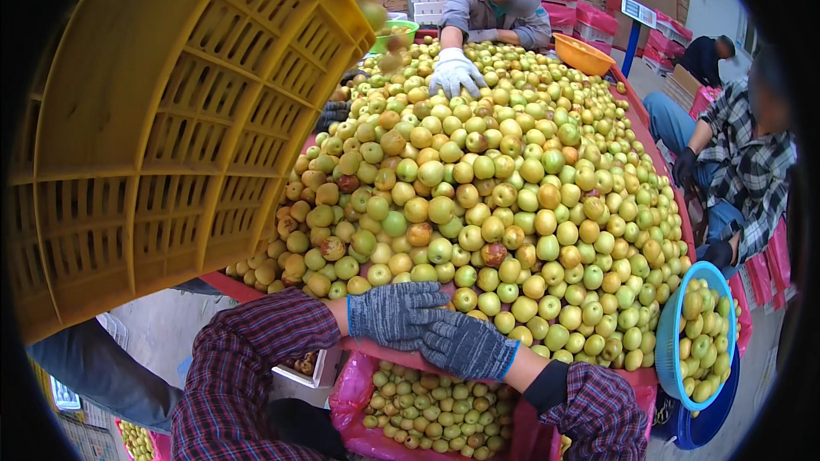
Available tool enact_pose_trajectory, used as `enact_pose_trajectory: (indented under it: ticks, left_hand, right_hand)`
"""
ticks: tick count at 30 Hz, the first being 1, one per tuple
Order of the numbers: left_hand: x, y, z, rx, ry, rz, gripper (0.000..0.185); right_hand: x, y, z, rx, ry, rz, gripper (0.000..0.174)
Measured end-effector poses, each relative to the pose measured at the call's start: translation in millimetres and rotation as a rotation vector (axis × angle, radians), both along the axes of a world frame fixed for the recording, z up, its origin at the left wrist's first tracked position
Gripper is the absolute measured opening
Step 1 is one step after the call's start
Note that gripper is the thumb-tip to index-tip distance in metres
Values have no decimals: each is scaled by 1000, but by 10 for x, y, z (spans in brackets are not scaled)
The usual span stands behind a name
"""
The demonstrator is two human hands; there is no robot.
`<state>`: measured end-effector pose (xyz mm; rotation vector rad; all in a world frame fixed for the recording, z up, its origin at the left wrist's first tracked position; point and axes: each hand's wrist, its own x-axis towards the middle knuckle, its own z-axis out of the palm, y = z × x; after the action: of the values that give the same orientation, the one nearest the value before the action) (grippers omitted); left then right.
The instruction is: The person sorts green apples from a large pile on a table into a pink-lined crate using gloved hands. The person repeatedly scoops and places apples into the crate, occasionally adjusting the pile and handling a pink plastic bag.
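My left hand (398, 315), in a grey knit glove with a blue cuff, lies flat at the near edge of a table heaped with green and yellowish jujubes (480, 205). Against it rests my right hand (471, 344), gloved alike, its fingers touching the left glove. Both hands appear to hold nothing, fingers lying together along the red table rim (384, 353). Just below them stands a box lined with pink plastic (352, 390), holding more jujubes. At upper left a large yellow plastic crate (173, 115) is tipped over the table, and blurred fruit falls beside it.
A blue basket (666, 339) of jujubes sits at the table's right corner. Across the table, a person's white-gloved hand (457, 72) touches the heap. An orange bowl (583, 55) and a green basket (410, 31) stand at the far side. Another person (743, 160) sits at right.
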<state>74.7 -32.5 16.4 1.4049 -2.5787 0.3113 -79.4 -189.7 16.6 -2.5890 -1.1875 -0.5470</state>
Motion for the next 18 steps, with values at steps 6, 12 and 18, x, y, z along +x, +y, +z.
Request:
enact_pose_trajectory:
  ticks: [6,12,18]
  left_hand:
    - [38,22,2,19,78,-6,47]
    - [35,18,-9,3,67,18,41]
    - [29,25,15,-4,89,39,47]
  right_hand:
    - [56,50,21,82,155,-28,22]
    - [72,39,164,88,369,22,20]
    - [50,0,107,234,198,35,22]
